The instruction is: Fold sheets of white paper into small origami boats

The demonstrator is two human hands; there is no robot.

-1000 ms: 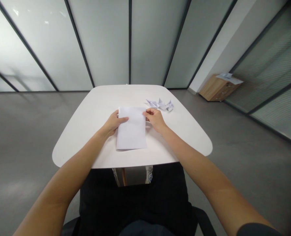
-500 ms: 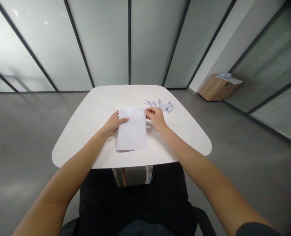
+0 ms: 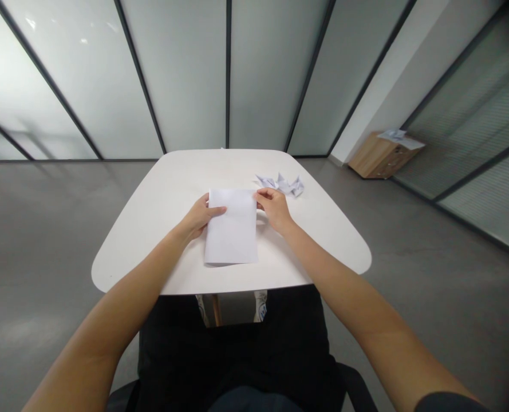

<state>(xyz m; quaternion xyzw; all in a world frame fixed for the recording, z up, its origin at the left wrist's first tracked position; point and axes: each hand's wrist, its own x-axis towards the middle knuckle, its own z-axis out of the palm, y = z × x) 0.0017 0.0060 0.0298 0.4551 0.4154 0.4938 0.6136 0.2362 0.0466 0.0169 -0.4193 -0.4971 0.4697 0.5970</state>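
The sheet of paper [image 3: 231,229] lies flat on the white desk [image 3: 151,252], near the middle, with its long sides running away from the person. The hands are apart, one at each side of the sheet. The left hand [image 3: 198,217] sits at the left edge, its thumb on top and its fingers out of sight, apparently beneath the sheet. The right hand [image 3: 273,209] sits at the upper right corner with its fingertips on the paper; whether it pinches the corner cannot be told from this view.

For a sound hold, keep both wrists low and apply even, light pressure at each edge. Keep the sheet flat against the desk so that it does not skew or buckle between the hands.

Compared with the earlier frame, the sheet sits slightly further right and the right hand has moved slightly right with it. The left hand's hold looks unchanged. The folded paper figures [image 3: 280,184] remain beyond the sheet, just past the right hand. A small wooden cabinet [image 3: 381,163] stands well away, against the far wall.
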